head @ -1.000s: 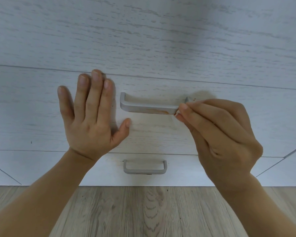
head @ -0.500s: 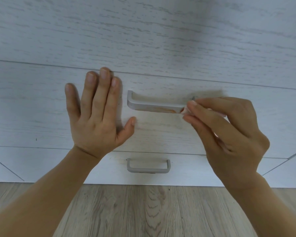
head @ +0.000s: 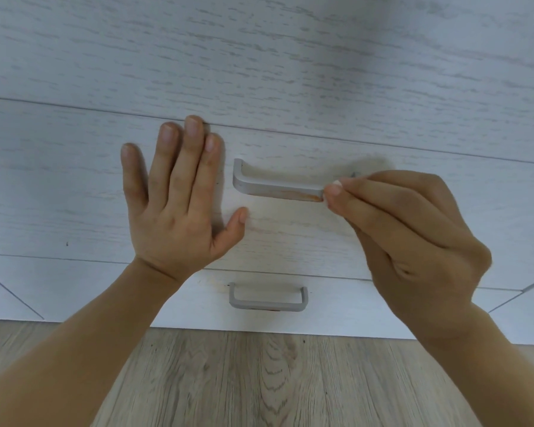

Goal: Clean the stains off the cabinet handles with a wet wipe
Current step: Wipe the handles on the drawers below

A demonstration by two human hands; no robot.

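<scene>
A grey metal handle (head: 275,187) sits on the middle drawer front (head: 74,195) of a white wood-grain cabinet. An orange-brown stain runs along its lower edge. My right hand (head: 413,238) pinches a small white wet wipe (head: 330,192) against the handle's right end, which it hides; only a sliver of wipe shows at the fingertips. My left hand (head: 176,204) presses flat on the drawer front just left of the handle, fingers straight and pointing up. A second grey handle (head: 268,298) sits on the drawer below, with a faint stain on its underside.
The cabinet's top panel (head: 259,57) fills the upper view. Pale wood-look flooring (head: 275,380) lies below the cabinet base. Angled cabinet side edges show at the far left and far right.
My right hand with the wipe has slid slightly right along the handle, showing more stained edge. The view has shifted a little; my left hand stays flat on the drawer.
</scene>
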